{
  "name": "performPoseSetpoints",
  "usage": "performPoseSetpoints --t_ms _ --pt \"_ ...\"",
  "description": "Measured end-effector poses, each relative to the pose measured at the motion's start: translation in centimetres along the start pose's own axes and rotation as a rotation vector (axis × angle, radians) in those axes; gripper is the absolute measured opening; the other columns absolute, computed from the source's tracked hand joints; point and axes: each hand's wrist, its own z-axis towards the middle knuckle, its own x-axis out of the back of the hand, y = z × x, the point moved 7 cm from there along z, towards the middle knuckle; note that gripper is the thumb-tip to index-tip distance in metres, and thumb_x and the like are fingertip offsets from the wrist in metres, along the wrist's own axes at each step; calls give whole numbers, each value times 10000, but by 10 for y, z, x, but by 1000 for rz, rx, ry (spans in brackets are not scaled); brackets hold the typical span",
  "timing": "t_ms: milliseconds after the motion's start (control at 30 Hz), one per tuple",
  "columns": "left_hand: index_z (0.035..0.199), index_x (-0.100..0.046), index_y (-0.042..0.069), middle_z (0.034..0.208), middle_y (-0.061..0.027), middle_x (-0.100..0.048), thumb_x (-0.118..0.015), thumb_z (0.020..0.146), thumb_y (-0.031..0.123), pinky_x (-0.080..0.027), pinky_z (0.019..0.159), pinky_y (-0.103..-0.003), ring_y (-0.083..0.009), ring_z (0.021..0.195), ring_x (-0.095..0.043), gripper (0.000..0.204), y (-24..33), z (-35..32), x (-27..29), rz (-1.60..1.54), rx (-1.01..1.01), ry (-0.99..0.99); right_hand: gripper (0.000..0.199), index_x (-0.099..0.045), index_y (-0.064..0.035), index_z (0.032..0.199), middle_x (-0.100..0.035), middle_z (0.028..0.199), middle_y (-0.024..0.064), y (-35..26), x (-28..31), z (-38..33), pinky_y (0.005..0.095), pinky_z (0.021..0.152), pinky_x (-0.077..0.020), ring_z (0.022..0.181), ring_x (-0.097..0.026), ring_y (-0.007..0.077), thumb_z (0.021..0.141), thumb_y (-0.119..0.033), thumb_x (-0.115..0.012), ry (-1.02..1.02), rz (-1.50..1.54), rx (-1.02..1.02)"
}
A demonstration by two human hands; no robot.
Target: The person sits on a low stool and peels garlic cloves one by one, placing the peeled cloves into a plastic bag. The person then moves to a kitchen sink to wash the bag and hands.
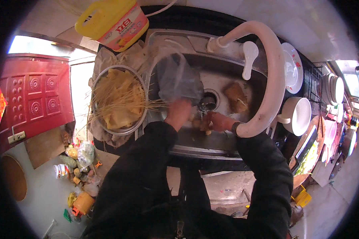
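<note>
Both my hands are inside a steel sink (211, 146). My left hand (178, 113) is closed on the edge of a clear plastic bag (175, 75), which spreads up over the sink's left side. Close to the drain (208, 100), my right hand (222, 121) has its fingers curled down around small pale brown scraps (206, 126); their kind is too blurred to name. A brown, sponge-like piece (235, 97) lies right of the drain. The white faucet (277, 71) arches over the sink and passes above my right wrist.
Left of the sink stands a metal bowl (146, 92) of yellow sheets (117, 89) and thin skewers. A yellow jug (111, 24) is behind it. On the right are a white plate (292, 67), a white pot (298, 116), and a board with a knife (306, 145).
</note>
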Motion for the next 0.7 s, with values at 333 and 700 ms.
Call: performPoseSetpoints --t_ms 333,700 --pt "1153 -661 43 1131 -218 -668 -634 816 84 -507 903 -492 -402 1093 -621 340 10 13 -94 -340 -201 -302 373 -617 -89 1248 -633 1157 218 36 -49 -8 464 919 -495 1083 -607 371 891 -193 -592 8 52 -147" --pt "1290 -512 17 1305 -235 -549 -722 812 226 -489 959 -491 -412 1165 -582 563 12 40 -131 -455 -152 -207 314 -641 -100 1124 -667 1042 175 -12 31 28 472 633 -546 772 -676 384 824 -51 -561 196 -459 83"
